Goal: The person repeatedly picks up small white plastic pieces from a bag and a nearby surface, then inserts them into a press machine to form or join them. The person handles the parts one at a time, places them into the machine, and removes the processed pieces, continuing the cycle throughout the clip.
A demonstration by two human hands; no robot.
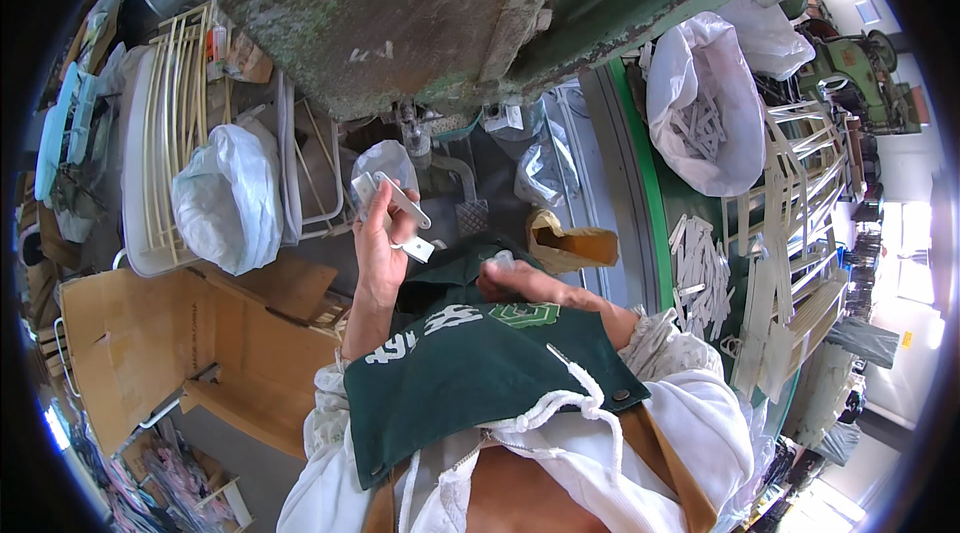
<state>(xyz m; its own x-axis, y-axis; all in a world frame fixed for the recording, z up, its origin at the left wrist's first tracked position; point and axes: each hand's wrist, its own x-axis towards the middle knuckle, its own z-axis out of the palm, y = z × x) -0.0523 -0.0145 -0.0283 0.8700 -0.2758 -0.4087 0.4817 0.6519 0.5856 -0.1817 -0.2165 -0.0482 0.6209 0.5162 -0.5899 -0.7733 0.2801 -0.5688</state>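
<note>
My left hand (376, 251) is raised in front of me, its fingers closed around a few flat white brackets (408, 203). One has a rounded end, and a bent piece with a small hole sticks out below the fingers. My right hand (525, 280) lies lower, in front of the dark green apron (480, 338). Its fingers curl in around something small and pale, too unclear to name. The two hands are apart. Beyond the left hand stands a pale plastic bag (385, 163), partly hidden by it.
A worn green machine (380, 13) overhangs the far side. On the right, a green-edged bench carries a white sack (700, 93) of strips and a pile of pale strips (700, 273). An open cardboard box (130, 343), a white bag (228, 203) and a brown paper bag (575, 245) stand around me.
</note>
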